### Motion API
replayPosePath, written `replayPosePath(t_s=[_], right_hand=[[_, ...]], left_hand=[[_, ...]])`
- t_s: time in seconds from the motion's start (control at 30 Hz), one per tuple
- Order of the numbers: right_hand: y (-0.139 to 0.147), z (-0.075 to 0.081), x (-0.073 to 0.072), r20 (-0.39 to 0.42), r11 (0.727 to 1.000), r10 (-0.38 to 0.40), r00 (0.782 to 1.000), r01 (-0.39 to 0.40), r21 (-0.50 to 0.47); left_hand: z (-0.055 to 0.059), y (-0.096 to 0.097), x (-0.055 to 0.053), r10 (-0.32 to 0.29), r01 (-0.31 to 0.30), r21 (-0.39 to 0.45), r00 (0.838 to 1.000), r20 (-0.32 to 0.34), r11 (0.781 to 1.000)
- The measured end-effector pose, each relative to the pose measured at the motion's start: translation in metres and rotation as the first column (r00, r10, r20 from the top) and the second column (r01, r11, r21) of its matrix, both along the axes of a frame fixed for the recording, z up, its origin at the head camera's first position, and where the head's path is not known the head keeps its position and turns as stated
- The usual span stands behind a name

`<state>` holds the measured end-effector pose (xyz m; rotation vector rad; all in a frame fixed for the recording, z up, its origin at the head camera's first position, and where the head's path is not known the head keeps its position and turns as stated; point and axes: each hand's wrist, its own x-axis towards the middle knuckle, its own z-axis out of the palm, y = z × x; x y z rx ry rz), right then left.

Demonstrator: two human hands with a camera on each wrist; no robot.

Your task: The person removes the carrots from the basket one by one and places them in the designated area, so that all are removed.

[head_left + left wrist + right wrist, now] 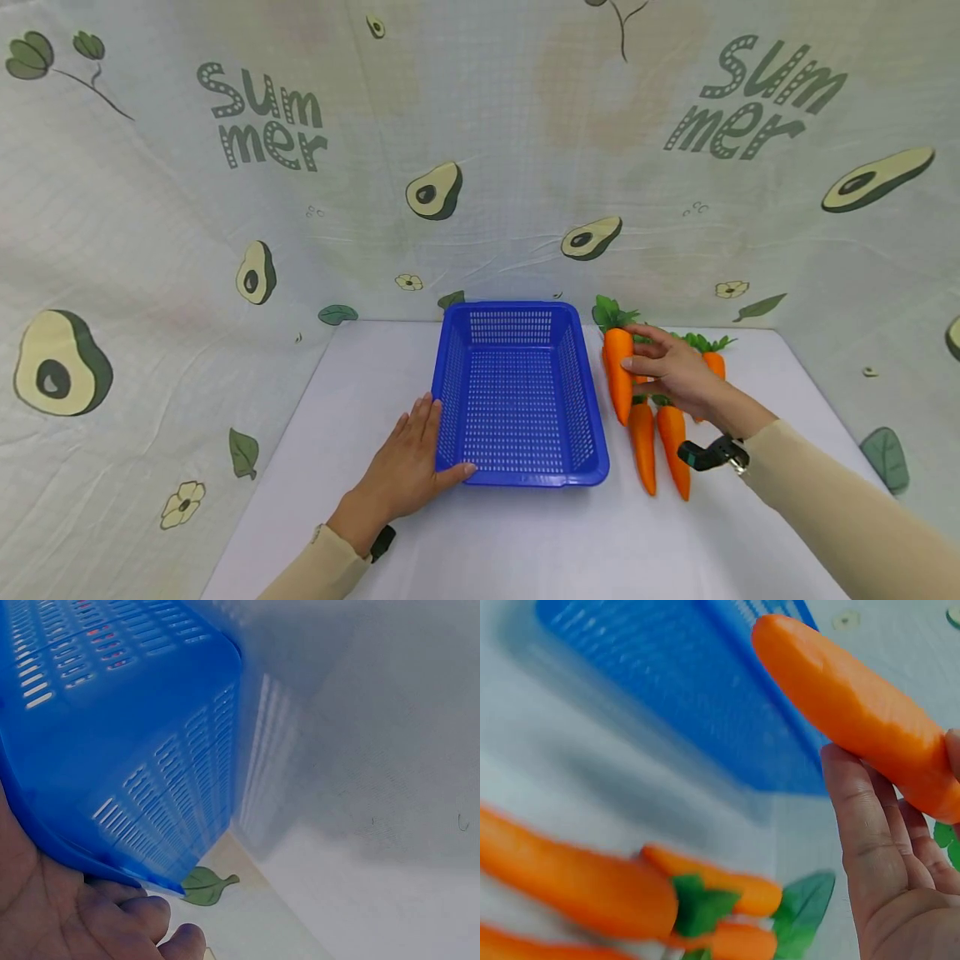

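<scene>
A blue plastic basket (513, 400) with slotted walls stands on the table with its inside bare. My left hand (401, 458) rests against its near left corner, fingers straight along the left wall and thumb over the front rim. In the left wrist view, the palm lies along the basket's rim (67, 859). Just right of the basket, my right hand (675, 367) holds an orange carrot (618, 375) with a leafy green top between thumb and fingers. The right wrist view shows this carrot (855, 697) raised beside the basket, its tip toward it.
Several more carrots lie on the white table (495, 542) below and beside the right hand, among them one carrot (673, 450) nearer the front and another (714, 363) behind the hand. A cloth (510, 167) printed with avocados hangs behind the table.
</scene>
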<state>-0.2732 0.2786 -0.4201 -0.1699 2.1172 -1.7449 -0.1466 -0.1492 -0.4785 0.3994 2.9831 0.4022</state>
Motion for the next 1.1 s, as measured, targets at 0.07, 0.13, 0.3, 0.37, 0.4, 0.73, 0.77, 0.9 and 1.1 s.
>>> replayPosePath(t_s=[0.07, 0.13, 0.3, 0.37, 0.4, 0.73, 0.77, 0.9, 1.1], right_hand=[[0.012, -0.003, 0.003, -0.002, 1.0, -0.013, 1.0, 0.013, 0.029], [0.023, -0.006, 0.007, -0.004, 0.997, -0.033, 0.999, 0.033, 0.068], [0.052, -0.016, 0.017, -0.02, 0.987, -0.051, 0.998, 0.054, 0.15], [0.065, -0.02, 0.022, -0.021, 0.984, -0.045, 0.999, 0.048, 0.171], [0.071, -0.022, 0.024, -0.016, 0.982, -0.047, 0.999, 0.049, 0.183], [0.114, -0.05, 0.042, 0.08, 0.93, -0.085, 0.993, 0.05, 0.365], [0.115, -0.053, 0.043, 0.082, 0.926, -0.088, 0.993, 0.051, 0.373], [0.117, -0.065, 0.046, 0.092, 0.92, -0.099, 0.991, 0.056, 0.387], [0.117, -0.076, 0.047, 0.109, 0.916, -0.115, 0.987, 0.063, 0.396]], left_hand=[[0.0, 0.0, 0.0, 0.0, 0.0, -0.002, 1.0, 0.0, 1.0], [0.0, 0.0, 0.0, -0.001, 0.001, -0.002, 1.0, -0.002, 1.0], [-0.001, 0.0, 0.0, -0.007, 0.007, -0.003, 1.0, -0.008, 1.0], [0.0, 0.0, 0.0, -0.006, 0.006, 0.002, 1.0, -0.005, 1.0], [0.0, 0.0, 0.0, -0.005, 0.005, 0.004, 1.0, -0.003, 1.0], [0.002, 0.001, 0.0, -0.001, 0.001, 0.001, 1.0, 0.018, 1.0], [0.002, 0.001, 0.0, 0.001, -0.001, 0.001, 1.0, 0.02, 1.0], [0.004, 0.001, 0.0, 0.01, -0.01, -0.008, 1.0, 0.027, 1.0], [0.007, 0.002, 0.001, 0.007, -0.007, 0.002, 1.0, 0.03, 1.0]])
